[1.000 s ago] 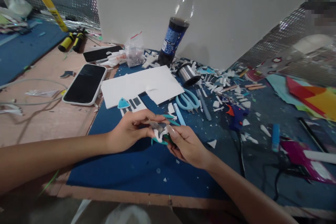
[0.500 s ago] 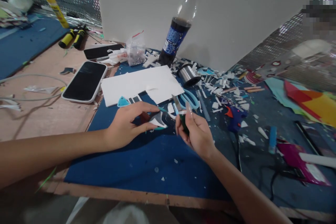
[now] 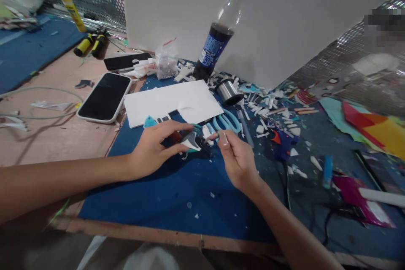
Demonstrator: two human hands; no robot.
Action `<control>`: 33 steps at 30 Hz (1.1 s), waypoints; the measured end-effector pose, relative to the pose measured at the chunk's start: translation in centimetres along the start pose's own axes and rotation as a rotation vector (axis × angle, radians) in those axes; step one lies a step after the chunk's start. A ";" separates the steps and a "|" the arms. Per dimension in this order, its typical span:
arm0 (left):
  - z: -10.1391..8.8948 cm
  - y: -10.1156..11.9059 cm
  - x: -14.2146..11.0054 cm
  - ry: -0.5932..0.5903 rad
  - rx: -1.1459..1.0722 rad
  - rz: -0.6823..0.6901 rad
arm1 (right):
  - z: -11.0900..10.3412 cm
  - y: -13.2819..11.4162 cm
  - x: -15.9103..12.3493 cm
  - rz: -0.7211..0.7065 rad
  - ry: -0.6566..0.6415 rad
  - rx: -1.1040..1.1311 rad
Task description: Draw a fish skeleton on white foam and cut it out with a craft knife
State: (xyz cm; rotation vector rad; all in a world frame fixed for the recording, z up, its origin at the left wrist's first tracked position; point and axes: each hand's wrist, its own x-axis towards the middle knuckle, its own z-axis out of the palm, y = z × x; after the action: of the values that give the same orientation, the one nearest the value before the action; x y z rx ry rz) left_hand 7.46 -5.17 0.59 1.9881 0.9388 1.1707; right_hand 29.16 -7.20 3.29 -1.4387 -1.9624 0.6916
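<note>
My left hand (image 3: 155, 145) pinches a small curved craft piece (image 3: 190, 140) of grey and white sheet with teal edges, held just above the blue mat (image 3: 167, 202). Close to the right of it is my right hand (image 3: 237, 156), fingers curled, with the index finger and thumb near the piece's dark tip. What the right hand holds is hidden by its fingers; no blade shows. Behind the hands lie a white board (image 3: 161, 99) and light-blue scissors (image 3: 228, 121). A blue triangular piece (image 3: 149, 122) sits beyond my left hand.
A cola bottle (image 3: 215, 42) leans behind the board, with a wire spool (image 3: 228, 92) beside it. White scraps (image 3: 265, 101) are scattered to the right, near a blue glue gun (image 3: 284, 143) with its cord. A phone (image 3: 104, 97) lies left; pliers (image 3: 91, 44) lie farther back.
My right hand drew back from the craft piece with a green-handled blade showing, then turned and came nearer again; the blade is out of sight now. My left hand keeps its pinch.
</note>
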 end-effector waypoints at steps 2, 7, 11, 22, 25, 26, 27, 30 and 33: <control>0.0 -0.2 0.1 -0.018 -0.064 -0.009 | 0.2 0.3 0.0 0.035 -0.096 0.167; 0.0 -0.4 0.2 -0.066 -0.173 -0.008 | 0.3 0.2 -0.1 0.093 -0.243 0.427; 0.1 -0.3 0.1 -0.064 -0.248 -0.056 | -0.1 -0.8 -0.1 0.100 -0.231 0.365; 0.2 -0.2 0.1 -0.036 -0.277 -0.040 | 0.4 -1.3 -0.2 0.122 -0.251 0.361; 0.2 -0.1 0.1 -0.031 -0.279 -0.030 | 0.5 -1.2 -0.4 0.125 -0.255 0.336; 0.2 -0.1 0.2 -0.031 -0.280 -0.028 | 0.5 -1.2 -0.5 0.122 -0.256 0.328; 0.2 -0.1 0.2 -0.029 -0.279 -0.024 | 0.5 -1.1 -0.5 0.118 -0.252 0.318; 0.2 -0.1 0.2 -0.030 -0.271 0.004 | 0.6 -0.9 -0.7 0.093 -0.248 0.294; 0.3 -0.2 0.3 -0.060 -0.290 0.016 | 0.8 -0.8 -0.7 0.087 -0.258 0.303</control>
State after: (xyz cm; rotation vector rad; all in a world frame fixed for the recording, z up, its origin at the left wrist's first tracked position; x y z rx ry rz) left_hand 7.75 -4.88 0.47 1.7886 0.6814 1.1767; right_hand 28.22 -8.15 3.19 -1.3049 -1.8871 1.2094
